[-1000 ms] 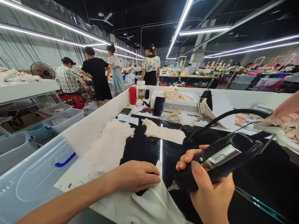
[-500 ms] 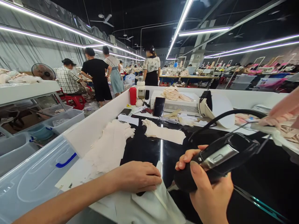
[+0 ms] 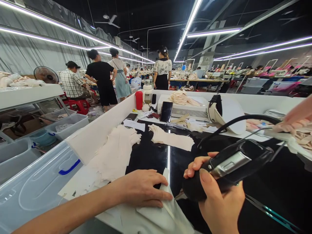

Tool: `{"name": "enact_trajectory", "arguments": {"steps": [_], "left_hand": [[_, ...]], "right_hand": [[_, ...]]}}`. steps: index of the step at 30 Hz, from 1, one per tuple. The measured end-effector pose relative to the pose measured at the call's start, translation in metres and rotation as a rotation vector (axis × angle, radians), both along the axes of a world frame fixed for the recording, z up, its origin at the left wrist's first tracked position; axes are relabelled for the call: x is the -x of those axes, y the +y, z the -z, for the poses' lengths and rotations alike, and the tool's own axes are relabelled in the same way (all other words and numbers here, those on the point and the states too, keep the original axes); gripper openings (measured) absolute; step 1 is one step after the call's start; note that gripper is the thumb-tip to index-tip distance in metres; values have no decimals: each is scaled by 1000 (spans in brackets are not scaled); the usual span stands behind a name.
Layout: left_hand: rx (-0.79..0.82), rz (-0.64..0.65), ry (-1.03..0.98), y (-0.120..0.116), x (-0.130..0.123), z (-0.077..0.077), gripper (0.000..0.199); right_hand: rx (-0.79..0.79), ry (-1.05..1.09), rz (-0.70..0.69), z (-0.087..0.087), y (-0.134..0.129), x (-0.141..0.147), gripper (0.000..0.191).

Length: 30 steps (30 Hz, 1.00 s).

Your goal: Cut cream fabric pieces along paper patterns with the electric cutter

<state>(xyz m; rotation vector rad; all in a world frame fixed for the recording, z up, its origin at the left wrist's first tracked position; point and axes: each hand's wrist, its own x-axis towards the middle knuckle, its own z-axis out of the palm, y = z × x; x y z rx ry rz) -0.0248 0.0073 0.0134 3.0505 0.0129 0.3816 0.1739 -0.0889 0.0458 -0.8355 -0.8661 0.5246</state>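
My left hand (image 3: 146, 188) lies palm down on pale, thin fabric (image 3: 168, 216) at the table's near edge, with its fingers spread. My right hand (image 3: 216, 195) is wrapped round a black corded hand tool (image 3: 240, 162) with a silver panel on its side. The tool's rounded end is just right of the fabric; whether they touch cannot be seen. From the tool's far end a black cable (image 3: 226, 125) arches over the dark glossy tabletop (image 3: 268, 185). Beyond my left hand rests a stack of cream fabric pieces (image 3: 117, 152), with another cream piece (image 3: 173, 138) to its right.
Another person's blurred hand (image 3: 297, 117) is at the right edge beside pale material. At the back are a phone (image 3: 166, 111), a white vented box (image 3: 190, 112), a white visor (image 3: 226, 115) and a red container (image 3: 138, 100). Clear plastic bins (image 3: 46, 185) stand left.
My left hand has shifted slightly right on the fabric, and its fingers have spread apart. My right hand and the tool have barely moved. A standing person in the background has moved slightly right.
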Motion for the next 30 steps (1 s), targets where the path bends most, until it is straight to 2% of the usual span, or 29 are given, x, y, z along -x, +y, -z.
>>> {"name": "enact_trajectory", "arguments": {"steps": [6, 12, 21, 30], "left_hand": [[10, -18, -11, -2, -1, 0, 31], [-28, -6, -21, -2, -4, 5, 36], [-61, -45, -28, -6, -4, 6, 35], [-49, -32, -26, -7, -2, 8, 34]], "right_hand": [[18, 8, 11, 0, 0, 3, 36], [95, 69, 71, 0, 0, 8, 45], [117, -12, 96, 7, 3, -4, 46], [99, 65, 94, -3, 0, 9, 42]]}}
